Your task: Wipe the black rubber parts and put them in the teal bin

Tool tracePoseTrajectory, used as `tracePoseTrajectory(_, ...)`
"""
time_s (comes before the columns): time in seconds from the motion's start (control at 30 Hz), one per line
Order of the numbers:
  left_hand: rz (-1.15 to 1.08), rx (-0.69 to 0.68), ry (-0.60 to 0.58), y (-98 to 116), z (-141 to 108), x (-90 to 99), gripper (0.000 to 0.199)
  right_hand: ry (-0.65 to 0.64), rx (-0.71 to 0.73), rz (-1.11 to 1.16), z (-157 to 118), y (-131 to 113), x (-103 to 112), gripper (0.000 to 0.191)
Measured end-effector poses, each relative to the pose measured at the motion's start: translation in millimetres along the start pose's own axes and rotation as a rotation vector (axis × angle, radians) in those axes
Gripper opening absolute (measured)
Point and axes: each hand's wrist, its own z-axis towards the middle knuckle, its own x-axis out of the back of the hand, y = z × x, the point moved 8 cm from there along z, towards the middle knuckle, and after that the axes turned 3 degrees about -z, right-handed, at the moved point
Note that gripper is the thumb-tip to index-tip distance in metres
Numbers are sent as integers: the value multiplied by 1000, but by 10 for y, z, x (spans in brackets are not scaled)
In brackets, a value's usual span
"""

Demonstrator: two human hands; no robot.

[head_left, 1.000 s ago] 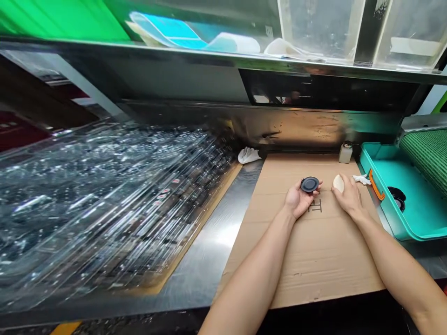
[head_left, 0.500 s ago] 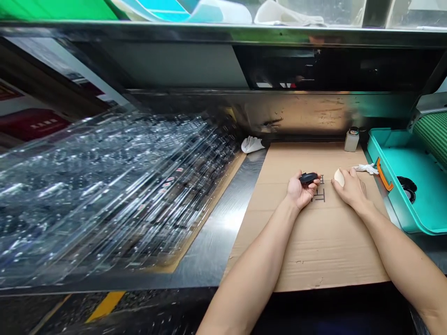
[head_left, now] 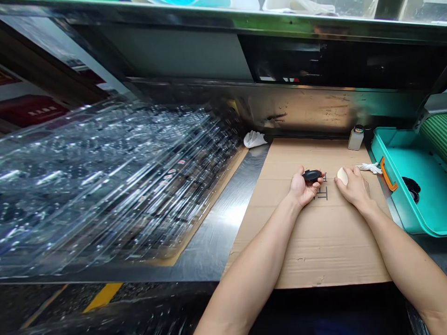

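- Two bare hands over a cardboard sheet (head_left: 314,246) on the metal desk (head_left: 223,218), well within view, a gap between them.
- Left hand (head_left: 302,188): palm up, fingers curled and clamped on a black part (head_left: 312,176), rounded, seen nearly edge-on. Part held above the sheet, near its dark printed marks.
- Right hand (head_left: 353,186): knuckles up, thumb and fingers clamped on a pale pad (head_left: 342,177), its rounded face turned toward the black part; the two apart.
- Right of the sheet: teal bin (head_left: 433,186), orange handle (head_left: 388,174) on its near side, dark pieces (head_left: 412,187) inside.
- White cloth (head_left: 370,167) between right hand and bin.
- Small capped bottle (head_left: 355,138), upright, at the sheet's far right corner.
- Crumpled white item (head_left: 254,139) beyond the sheet's far left corner.
- Left side: clear plastic trays (head_left: 115,186), glossy, blurred; count cannot be told.
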Motion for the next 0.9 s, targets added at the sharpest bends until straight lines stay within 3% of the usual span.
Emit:
tracePoseTrajectory(0.17, 172, -121, 15, 32, 51, 53, 58, 34, 163, 85, 69, -74, 27, 42)
tracePoseTrajectory(0.3, 234, -122, -26, -13, 81, 31, 60, 241, -30, -123, 142, 297, 177, 33)
tracePoseTrajectory(0.47, 346, -150, -70, -73, 77, -16, 57, 138, -60, -204, 298, 541, 76, 35)
tracePoseTrajectory(0.57, 468, -167, -116, -220, 59, -70, 53, 226, -84, -103, 607, 533, 296, 35)
tracePoseTrajectory(0.67, 586, -124, -250, -471, 7, -187, 57, 284, -156, -102, 1101, 541, 643, 36)
tracePoseTrajectory(0.77, 625, -57, -341, -621, -46, -250, 59, 233, -198, -169, 1567, 572, 899, 38)
tracePoseTrajectory(0.9, 479, 2, -310, -537, -36, -219, 51, 95, -112, -190, 1880, 560, 950, 31)
